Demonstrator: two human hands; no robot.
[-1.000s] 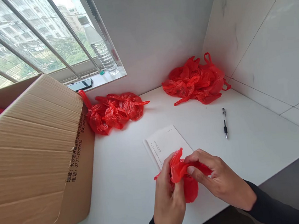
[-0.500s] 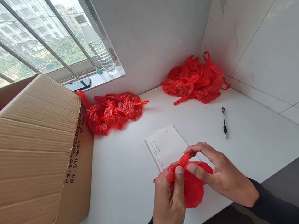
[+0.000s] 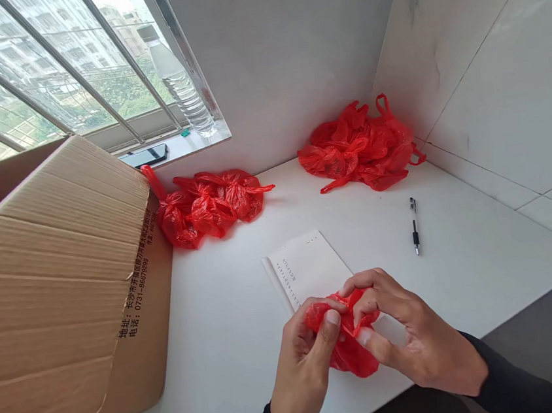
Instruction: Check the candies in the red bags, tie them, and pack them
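The left hand (image 3: 302, 358) pinches one side of a red plastic bag (image 3: 355, 356) between thumb and fingers while the right hand (image 3: 412, 333) grips a fold on its other side, though how the plastic runs between the fingertips is hard to make out. The bag is near the front edge of the white tabletop (image 3: 221, 343), just in front of an open notebook (image 3: 306, 266), with a pen (image 3: 415, 226) lying farther right. Behind, three tied red bags (image 3: 212, 210) sit beside a cardboard box (image 3: 69, 300), and a red heap of bags (image 3: 361, 151) lies near the corner.
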